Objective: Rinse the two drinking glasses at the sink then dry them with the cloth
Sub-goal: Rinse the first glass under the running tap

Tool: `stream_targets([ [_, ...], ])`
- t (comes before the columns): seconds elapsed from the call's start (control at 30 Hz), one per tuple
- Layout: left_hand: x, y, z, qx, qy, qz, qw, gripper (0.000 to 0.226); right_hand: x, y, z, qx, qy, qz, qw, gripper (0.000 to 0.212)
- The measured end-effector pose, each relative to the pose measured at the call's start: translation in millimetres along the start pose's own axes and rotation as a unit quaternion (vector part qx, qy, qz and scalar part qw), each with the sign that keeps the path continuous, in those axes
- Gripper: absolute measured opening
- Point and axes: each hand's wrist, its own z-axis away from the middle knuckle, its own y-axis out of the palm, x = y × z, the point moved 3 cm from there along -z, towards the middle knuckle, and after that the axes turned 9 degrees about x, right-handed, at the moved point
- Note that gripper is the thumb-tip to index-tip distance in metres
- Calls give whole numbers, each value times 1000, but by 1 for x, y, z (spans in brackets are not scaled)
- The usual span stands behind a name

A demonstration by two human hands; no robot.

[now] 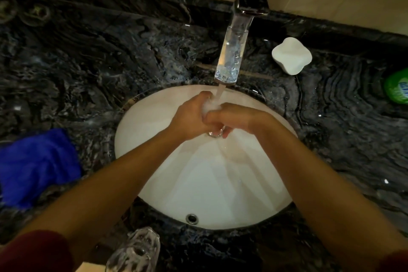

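Water runs from the tap (231, 51) into the white sink (176, 183). Under the stream my left hand (189, 117) and my right hand (236, 117) are pressed together around a clear drinking glass (209, 107). Foaming water fills its mouth, and my fingers hide most of it. My left hand curls round its far side and my right hand's fingers curl against its near side. A second clear glass (134, 252) stands on the counter's front edge, below my left forearm. The blue cloth (37, 165) lies crumpled on the counter left of the sink.
The dark marble counter (110, 51) around the sink is wet. A white dish-like object (291, 55) sits right of the tap and a green bottle (397, 88) at the right edge. Two dim round objects (36, 14) lie at the far left.
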Motion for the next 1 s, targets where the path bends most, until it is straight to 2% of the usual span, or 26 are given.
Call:
stream_targets([
  [0.07, 6, 3, 0, -12, -27, 44, 999, 84, 7, 0, 2, -46, -17, 48, 998, 38],
  [0.1, 8, 2, -1, -23, -42, 80, 996, 82, 8, -3, 3, -79, -47, 18, 996, 28],
  [0.2, 9, -1, -7, -35, -52, 151, 986, 80, 1, -12, 7, -157, -130, -203, 958, 22],
  [0.23, 8, -3, -9, -22, -48, 159, 986, 82, -3, -14, 7, -186, -145, -214, 948, 20],
  [0.33, 8, -8, -10, 33, -47, 132, 990, 84, -11, -15, 9, -251, -155, -23, 955, 23],
  [0.4, 5, -9, -8, 82, -39, 118, 989, 74, -7, -14, 13, -249, -155, 85, 952, 25],
  [0.47, 0, -9, -7, 121, -34, 116, 985, 68, -1, -10, 16, -253, -167, 131, 944, 32],
  [0.53, -9, -12, -7, 127, -24, 125, 984, 66, 4, -1, 21, -241, -161, 111, 951, 42],
  [0.6, -15, -16, -9, 112, -4, 92, 989, 52, 3, 4, 23, -230, -152, 111, 955, 26],
  [0.67, -17, -13, -9, 114, -21, 50, 992, 49, 0, -1, 17, -208, -133, 50, 968, 12],
  [0.73, -16, 0, -5, 117, -30, 27, 992, 55, 2, -6, 8, -154, -59, -26, 986, 16],
  [0.8, -12, 7, -4, 81, -27, -16, 996, 63, 5, -5, 4, -113, -17, -49, 992, 28],
  [0.87, -6, 4, -4, 47, -30, -22, 998, 70, 10, -5, 1, -91, -21, -19, 995, 44],
  [0.9, -4, 3, -3, 49, -25, -7, 998, 69, 10, -5, 2, -75, -32, -1, 997, 46],
  [1.0, -7, 2, 0, 96, 16, -3, 995, 70, 1, -15, 9, -45, -71, -46, 995, 31],
])
